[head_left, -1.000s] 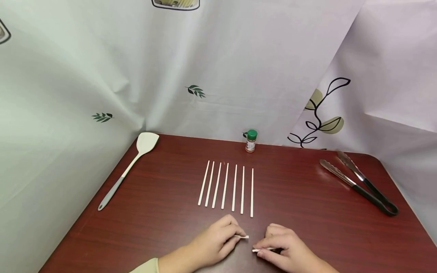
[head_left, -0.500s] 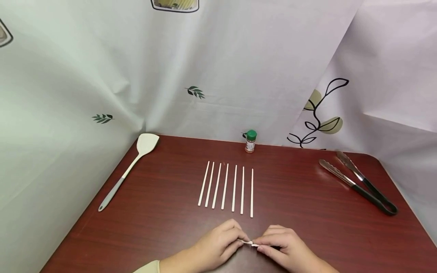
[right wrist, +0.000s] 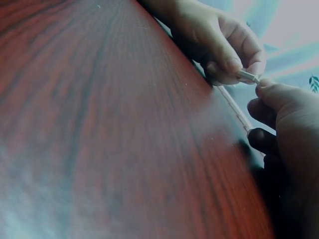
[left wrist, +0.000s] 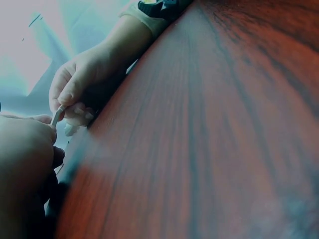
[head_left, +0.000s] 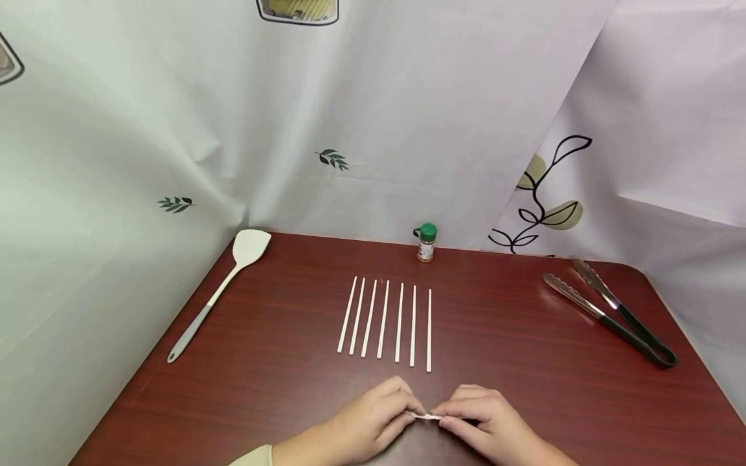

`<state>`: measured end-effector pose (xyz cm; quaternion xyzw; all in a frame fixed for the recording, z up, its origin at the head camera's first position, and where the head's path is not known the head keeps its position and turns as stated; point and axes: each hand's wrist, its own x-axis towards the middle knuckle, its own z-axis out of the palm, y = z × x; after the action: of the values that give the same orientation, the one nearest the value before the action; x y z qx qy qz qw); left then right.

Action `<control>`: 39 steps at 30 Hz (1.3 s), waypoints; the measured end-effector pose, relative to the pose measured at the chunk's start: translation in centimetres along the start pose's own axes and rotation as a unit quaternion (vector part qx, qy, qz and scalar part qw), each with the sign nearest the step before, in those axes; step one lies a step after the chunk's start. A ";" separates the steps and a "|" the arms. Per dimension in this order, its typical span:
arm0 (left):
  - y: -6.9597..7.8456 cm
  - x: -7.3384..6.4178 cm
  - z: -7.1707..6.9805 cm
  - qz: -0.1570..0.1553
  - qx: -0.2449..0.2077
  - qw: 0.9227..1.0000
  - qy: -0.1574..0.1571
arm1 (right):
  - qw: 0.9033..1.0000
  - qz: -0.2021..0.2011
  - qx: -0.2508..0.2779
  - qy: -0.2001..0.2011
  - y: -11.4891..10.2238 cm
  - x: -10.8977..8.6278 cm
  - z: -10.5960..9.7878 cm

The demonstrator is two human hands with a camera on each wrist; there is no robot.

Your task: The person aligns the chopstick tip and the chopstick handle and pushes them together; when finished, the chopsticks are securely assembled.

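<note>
Low at the front of the table, my left hand [head_left: 375,414] pinches a short white stick piece [head_left: 418,415] between thumb and fingers. Facing it, my right hand [head_left: 492,421] pinches another white stick piece [head_left: 436,417]. The ends of the two pieces meet in the small gap between the hands, and fingers hide the rest of each. In the right wrist view, a white length [right wrist: 247,76] bridges both sets of fingertips. Beyond the hands, several thin white sticks [head_left: 384,320] lie side by side in a row.
A white spatula with a grey handle [head_left: 221,291] lies along the left edge of the dark red table [head_left: 262,388]. At the back stands a green-capped spice jar [head_left: 427,243]. Metal tongs with black handles [head_left: 612,314] lie open on the right. A patterned cloth [head_left: 408,116] hangs behind.
Both hands have come closer together, and the white pieces, apart a second ago, now meet end to end. The sticks in the row have not moved.
</note>
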<state>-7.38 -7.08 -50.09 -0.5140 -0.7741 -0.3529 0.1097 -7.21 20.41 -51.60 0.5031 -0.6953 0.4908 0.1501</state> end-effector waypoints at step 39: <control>0.3 0.5 0.4 0.030 0.009 0.998 0.054 | 0.999 0.036 0.003 0.031 -0.4 0.1 0.4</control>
<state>-7.28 -6.37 -49.94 -0.5161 -0.7543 -0.3701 0.1665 -6.80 20.07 -51.53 0.4624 -0.7065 0.5137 0.1523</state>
